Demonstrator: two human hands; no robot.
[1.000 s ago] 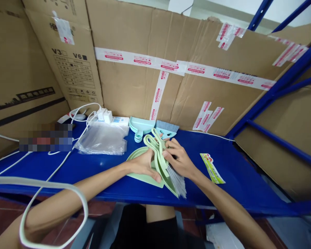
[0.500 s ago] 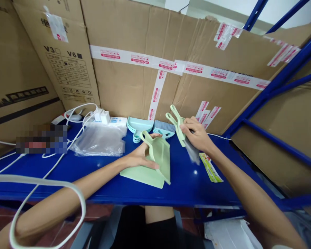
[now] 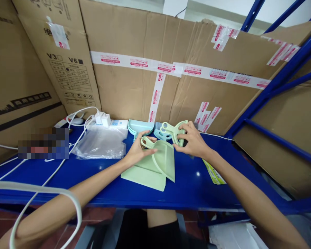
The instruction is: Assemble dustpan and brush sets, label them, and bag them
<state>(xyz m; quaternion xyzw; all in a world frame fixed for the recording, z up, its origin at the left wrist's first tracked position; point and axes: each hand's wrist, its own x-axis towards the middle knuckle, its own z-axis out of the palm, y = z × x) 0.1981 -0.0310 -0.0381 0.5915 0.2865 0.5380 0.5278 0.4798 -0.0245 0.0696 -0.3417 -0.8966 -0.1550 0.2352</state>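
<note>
My left hand grips a light green dustpan near its looped handle, thumb on top. Beneath it, flat on the blue table, lies another light green dustpan. Just right of the handle, my right hand is closed on light green hand brushes, apparently two stacked together. Their looped handles point left; the fingers mostly hide their bristles. Behind my hands, light blue dustpans are stacked against the cardboard, with light blue brushes beside them.
Clear plastic bags lie on the left of the blue table, near a power strip and white cables. A yellow-green packet is partly under my right forearm. Cardboard walls enclose the back; a blue metal frame stands right.
My right hand has brought the brushes down and left, turning their handles from upward to leftward. My left hand keeps its dustpan, which has shifted slightly and lies flatter.
</note>
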